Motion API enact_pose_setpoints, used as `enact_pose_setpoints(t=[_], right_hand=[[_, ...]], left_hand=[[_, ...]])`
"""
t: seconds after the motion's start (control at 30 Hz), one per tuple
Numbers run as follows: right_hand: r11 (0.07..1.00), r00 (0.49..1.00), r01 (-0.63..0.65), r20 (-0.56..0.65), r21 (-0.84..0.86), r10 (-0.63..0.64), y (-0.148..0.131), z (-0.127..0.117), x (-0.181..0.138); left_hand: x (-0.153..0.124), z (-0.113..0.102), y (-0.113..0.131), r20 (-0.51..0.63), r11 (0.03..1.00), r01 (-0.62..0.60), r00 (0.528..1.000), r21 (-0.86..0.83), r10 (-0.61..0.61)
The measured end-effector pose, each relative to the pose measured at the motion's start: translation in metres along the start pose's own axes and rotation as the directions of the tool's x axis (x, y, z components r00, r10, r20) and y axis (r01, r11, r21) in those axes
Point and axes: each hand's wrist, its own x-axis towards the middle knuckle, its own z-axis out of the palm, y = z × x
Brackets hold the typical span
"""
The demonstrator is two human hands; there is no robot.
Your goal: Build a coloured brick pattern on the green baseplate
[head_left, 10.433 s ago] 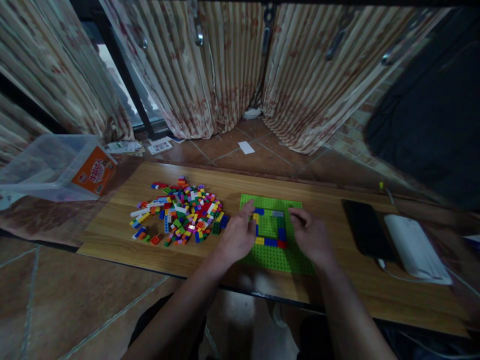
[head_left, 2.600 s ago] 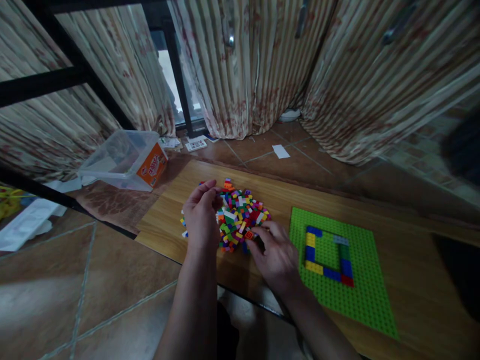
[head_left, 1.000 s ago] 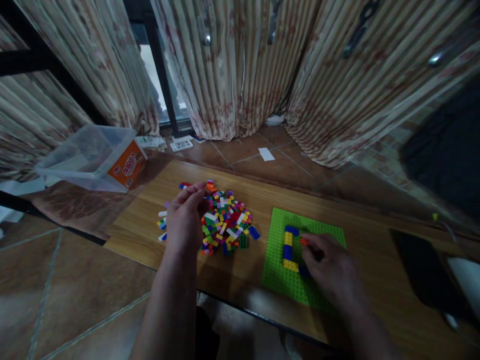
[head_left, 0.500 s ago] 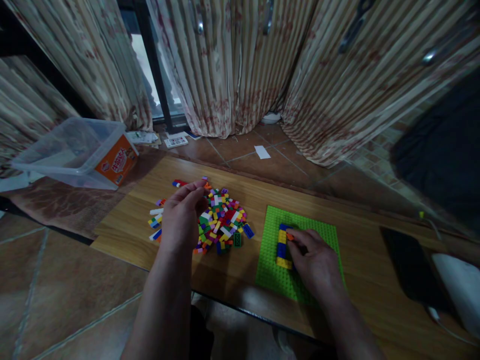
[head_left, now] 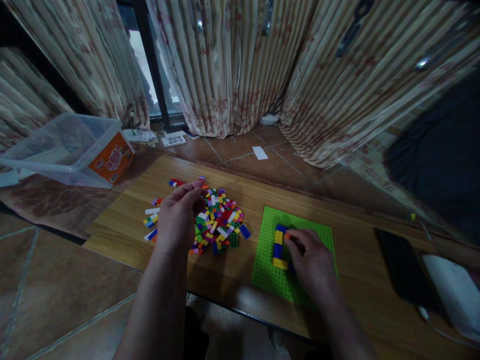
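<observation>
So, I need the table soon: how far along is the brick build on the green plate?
Done: a blue-and-yellow brick row sits on the green baseplate. In hand: the right hand holds an orange brick beside it, hiding anything further. Left: a big loose brick pile by the left hand, and much of the plate bare.

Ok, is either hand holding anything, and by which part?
The right hand pinches an orange brick in its fingertips over the green baseplate; the left hand rests on the brick pile, grip unclear.

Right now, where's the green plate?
Head view: the green plate lies on the table, right of the brick pile, partly under the right hand.
</observation>
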Motion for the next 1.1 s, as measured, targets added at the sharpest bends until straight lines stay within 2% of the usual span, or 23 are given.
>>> enact_pose_setpoints(t=[0.23, 0.5, 0.63, 0.87, 0.97, 1.1], right_hand=[[0.993, 0.998, 0.06, 0.03, -0.097, -0.058, 0.002, 0.002, -0.001], [0.999, 0.999, -0.05, -0.006, 0.012, 0.05, 0.003, 0.006, 0.001], [0.997, 0.998, -0.062, -0.002, 0.039, 0.062, 0.001, 0.001, 0.0], [0.992, 0.98, -0.021, -0.199, -0.126, -0.004, 0.009, -0.003, 0.008], [0.976, 0.983, -0.018, -0.181, -0.216, -0.022, 0.016, 0.005, 0.012], [0.956, 0.991, -0.071, -0.126, -0.284, 0.036, 0.023, 0.017, 0.012]], left_hand=[[0.0, 0.0, 0.0, 0.009, 1.0, -0.003, 1.0, -0.006, 0.003], [0.001, 0.0, -0.002, 0.03, 1.0, 0.002, 1.0, -0.013, -0.002], [0.001, -0.001, -0.002, 0.045, 1.0, 0.004, 0.999, -0.008, -0.004], [0.0, -0.001, -0.001, 0.053, 1.0, 0.023, 0.998, 0.014, -0.023], [-0.001, 0.0, 0.001, 0.051, 0.999, 0.036, 0.998, 0.028, -0.038], [-0.001, 0.0, 0.002, 0.041, 0.999, 0.035, 0.998, 0.037, -0.036]])
